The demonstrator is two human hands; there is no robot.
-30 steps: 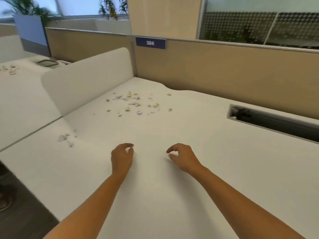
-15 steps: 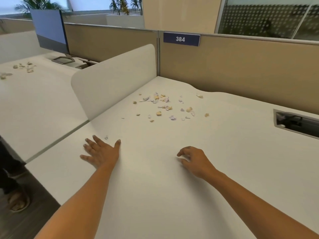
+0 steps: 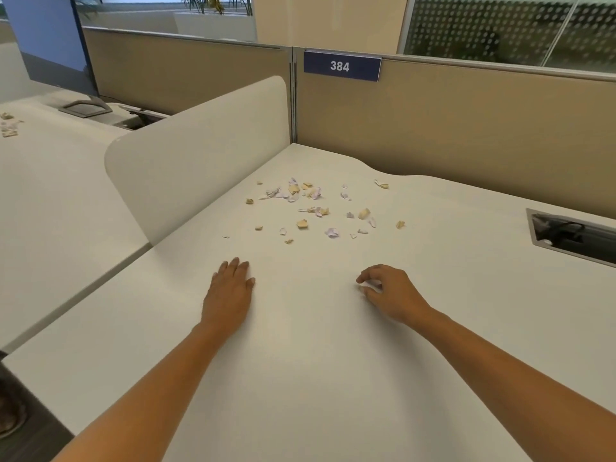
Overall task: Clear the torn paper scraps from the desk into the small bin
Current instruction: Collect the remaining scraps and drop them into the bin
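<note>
Scraps (image 3: 316,208) of torn paper are the whole job here, but going big to small: the white counter (image 3: 333,378) takes up most of the view, with a tan partition (image 3: 466,138) behind it carrying a blue 384 tag (image 3: 341,66), and a white side divider (image 3: 200,155) on the left. That corner probably works in the person's favor, since the two walls would stop bits from skating off when swept.

On the right there's a cable slot (image 3: 573,236) cut into the counter. It's the only container-like thing visible, and inside I can make out dark cables, no paper that I can tell. The small bin isn't in view at all, so nothing is visibly binned.

The scraps, yellowish and pale purple, sit loosely scattered toward the back corner, well ahead of both hands.

Left hand (image 3: 230,291) lies flat, palm down, fingers together on the counter, looks like a sweeping or bracing pose. Right hand (image 3: 390,295) is curled, thumb and fingertips pinched around what may be a small white bit, too tiny to be sure.
</note>
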